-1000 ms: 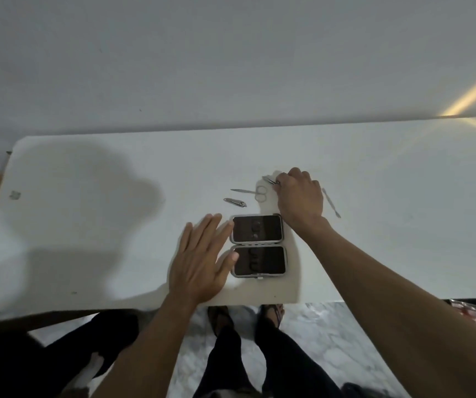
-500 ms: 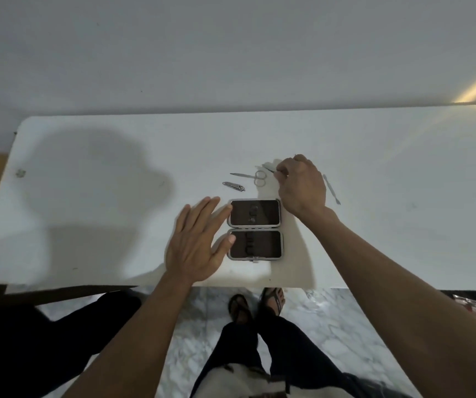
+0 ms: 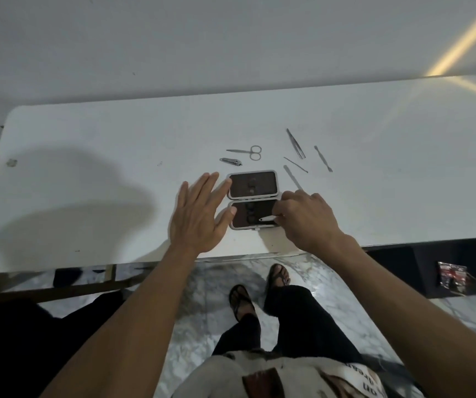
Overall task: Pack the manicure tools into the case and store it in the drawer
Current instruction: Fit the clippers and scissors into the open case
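From the head camera, the right hand (image 3: 307,218) is curling its fingers around a small silver tool (image 3: 268,218) and working it down onto the near half of the open case (image 3: 252,200), which is lying flat close to the near edge of the white table (image 3: 116,145). The left hand (image 3: 199,214) is spreading flat, fingers straight, fingertips bracing the case's left rim and holding nothing.

Waiting beyond the case: the scissors (image 3: 249,152), the nail clipper (image 3: 230,161), the tweezers (image 3: 296,143), a thin pick (image 3: 295,164), a cuticle pusher (image 3: 323,158) and a flat file (image 3: 292,176) lying just beside the right knuckles.

The risks, as I'm reading them: that tool is looking for a loop that is too dark to make out, so it may be sliding past and lying loose. If the left fingers ease off, the case may be skating towards the edge. The right wrist may be nudging the file as it withdraws. No drawer is showing in this view.
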